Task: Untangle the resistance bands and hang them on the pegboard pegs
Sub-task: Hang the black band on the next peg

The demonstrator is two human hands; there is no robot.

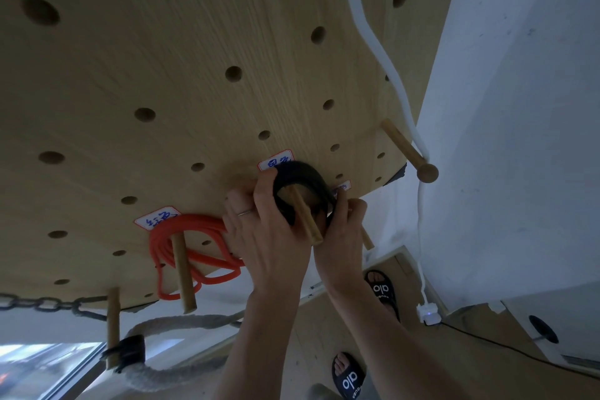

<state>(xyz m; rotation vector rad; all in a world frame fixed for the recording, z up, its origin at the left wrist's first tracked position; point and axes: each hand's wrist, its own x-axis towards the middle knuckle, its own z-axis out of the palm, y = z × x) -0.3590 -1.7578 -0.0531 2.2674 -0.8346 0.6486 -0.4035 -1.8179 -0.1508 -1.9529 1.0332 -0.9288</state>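
Orange band (191, 250) already hung lower left; black band (300, 185) looped over centre peg (305, 219), gripped by left hand (259, 230) and right hand (341, 237).

My two black slides (381, 290) each read "alo"; the pegboard's handwritten blue labels (156, 217) I can't read.

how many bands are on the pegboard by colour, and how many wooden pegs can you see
orange bands: 1, a coiled bundle looped on its peg
black bands: 1, over a peg, held by left hand and right hand
wooden pegs: 5 visible, one partly hidden behind the right hand
total: 2 bands, 5 pegs, 7 things
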